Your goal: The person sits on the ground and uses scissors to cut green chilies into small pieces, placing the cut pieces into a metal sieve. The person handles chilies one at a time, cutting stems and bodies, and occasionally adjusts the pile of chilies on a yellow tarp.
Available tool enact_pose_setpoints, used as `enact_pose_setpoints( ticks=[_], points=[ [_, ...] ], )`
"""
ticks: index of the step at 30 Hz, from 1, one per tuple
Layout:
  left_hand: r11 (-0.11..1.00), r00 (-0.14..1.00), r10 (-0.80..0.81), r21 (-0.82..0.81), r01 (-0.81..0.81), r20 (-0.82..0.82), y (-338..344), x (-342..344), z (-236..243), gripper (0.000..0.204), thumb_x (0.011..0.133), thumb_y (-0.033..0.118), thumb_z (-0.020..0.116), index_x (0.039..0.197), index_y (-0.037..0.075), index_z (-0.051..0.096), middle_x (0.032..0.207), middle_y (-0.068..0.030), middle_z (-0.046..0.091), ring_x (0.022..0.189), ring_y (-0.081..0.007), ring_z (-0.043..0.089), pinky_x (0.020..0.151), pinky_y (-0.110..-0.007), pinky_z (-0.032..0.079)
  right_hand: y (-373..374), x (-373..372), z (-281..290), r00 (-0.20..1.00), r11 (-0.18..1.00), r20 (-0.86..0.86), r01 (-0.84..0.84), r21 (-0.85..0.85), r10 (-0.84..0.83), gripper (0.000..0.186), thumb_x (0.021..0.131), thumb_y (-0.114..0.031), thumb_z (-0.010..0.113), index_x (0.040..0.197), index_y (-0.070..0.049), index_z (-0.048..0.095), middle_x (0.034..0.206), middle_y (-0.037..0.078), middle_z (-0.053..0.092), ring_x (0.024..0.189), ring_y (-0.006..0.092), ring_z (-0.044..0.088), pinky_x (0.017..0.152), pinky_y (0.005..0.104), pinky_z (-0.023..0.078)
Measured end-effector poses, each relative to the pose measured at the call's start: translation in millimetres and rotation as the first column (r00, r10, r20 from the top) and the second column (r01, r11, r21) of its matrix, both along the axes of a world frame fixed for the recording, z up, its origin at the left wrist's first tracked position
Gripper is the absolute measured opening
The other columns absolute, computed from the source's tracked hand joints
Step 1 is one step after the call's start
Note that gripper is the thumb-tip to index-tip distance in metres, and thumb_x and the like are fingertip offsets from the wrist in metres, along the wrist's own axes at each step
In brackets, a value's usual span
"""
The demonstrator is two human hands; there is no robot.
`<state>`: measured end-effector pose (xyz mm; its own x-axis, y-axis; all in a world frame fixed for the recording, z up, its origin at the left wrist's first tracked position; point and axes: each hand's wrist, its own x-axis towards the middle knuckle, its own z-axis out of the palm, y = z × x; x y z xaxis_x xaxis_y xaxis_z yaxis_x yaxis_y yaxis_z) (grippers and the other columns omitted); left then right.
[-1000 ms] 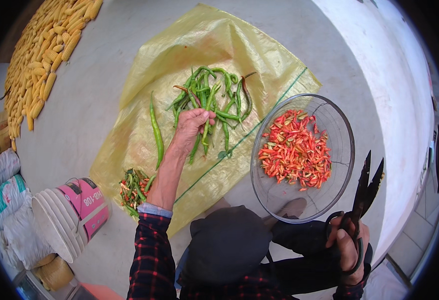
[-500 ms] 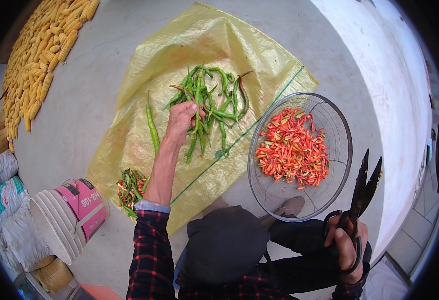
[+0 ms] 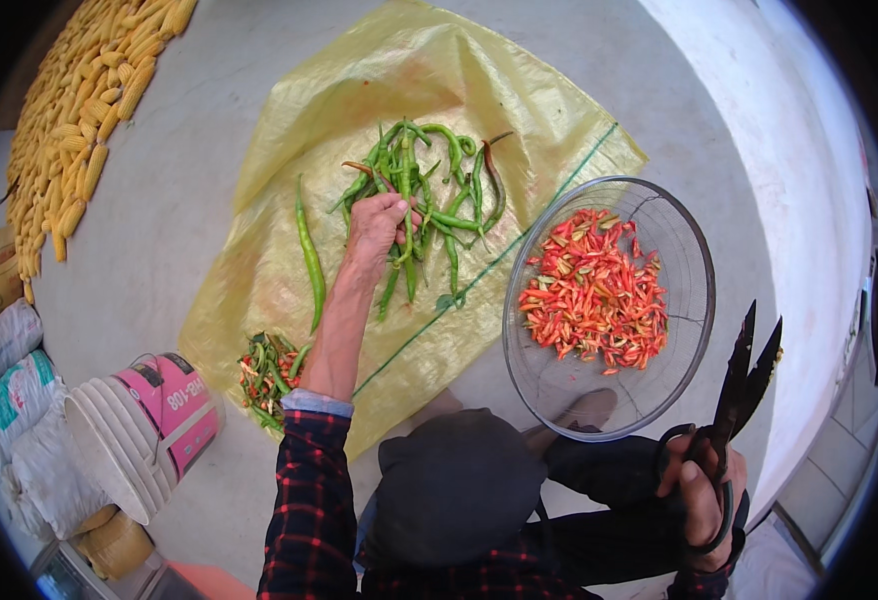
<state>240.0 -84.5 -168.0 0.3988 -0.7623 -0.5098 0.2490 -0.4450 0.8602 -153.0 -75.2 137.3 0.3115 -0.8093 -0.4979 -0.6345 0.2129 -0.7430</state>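
My left hand [image 3: 374,228] is closed around a green chili pepper [image 3: 406,165] at the near side of a heap of long green chili peppers [image 3: 451,218]. The heap, with a few reddish-brown ones in it, lies on a yellow plastic sheet [image 3: 304,115]. One long green pepper [image 3: 309,250] lies apart, left of that hand. My right hand [image 3: 701,505] grips dark scissors [image 3: 734,390] by the handles, blades pointing up and parted, with nothing between them. Left of the scissors, a round wire mesh basket [image 3: 707,255] holds cut red chili pieces [image 3: 594,290].
A small heap of green and red chili scraps [image 3: 269,378] lies by my left forearm. Stacked white buckets [image 3: 119,440] with a pink label lie tipped at the left, near filled sacks [image 3: 49,455]. Corn cobs [image 3: 89,120] cover the far left floor. My shoe [image 3: 589,410] is beside the basket.
The whole view has shifted slightly. My left hand still holds the pepper at the heap, and my right hand still holds the scissors with the blades parted.
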Motion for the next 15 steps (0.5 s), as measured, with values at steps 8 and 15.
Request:
enact_pose_setpoints(
  ticks=[8, 15],
  points=[
    [0.999, 0.994, 0.004, -0.041, -0.008, -0.109, 4.9, -4.1, 3.3, 0.021, 0.099, 0.011, 0.056, 0.105, -0.006, 0.066, 0.081, -0.0077, 0.07, 0.061, -0.0079, 0.058, 0.054, -0.02, 0.044, 0.8, 9.6, 3.3, 0.999, 0.998, -0.009, 0.051, 0.046, -0.05, 0.041, 0.088, -0.035, 0.058, 0.1, 0.004, 0.06, 0.063, 0.006, 0.054, 0.062, 0.0141, 0.049, 0.06, 0.0303, 0.035],
    [0.998, 0.994, 0.054, 0.005, -0.055, 0.095, -3.9, -14.1, 9.4, 0.024, 0.097, 0.014, 0.058, 0.107, -0.006, 0.067, 0.086, -0.0122, 0.071, 0.067, -0.0129, 0.062, 0.06, -0.026, 0.05, -0.2, 1.8, -0.4, 1.0, 1.0, -0.024, -0.01, -0.018, 0.009, 0.042, 0.09, -0.037, 0.058, 0.098, 0.005, 0.06, 0.062, 0.007, 0.056, 0.055, 0.0169, 0.057, 0.055, 0.0304, 0.043]
  ],
)
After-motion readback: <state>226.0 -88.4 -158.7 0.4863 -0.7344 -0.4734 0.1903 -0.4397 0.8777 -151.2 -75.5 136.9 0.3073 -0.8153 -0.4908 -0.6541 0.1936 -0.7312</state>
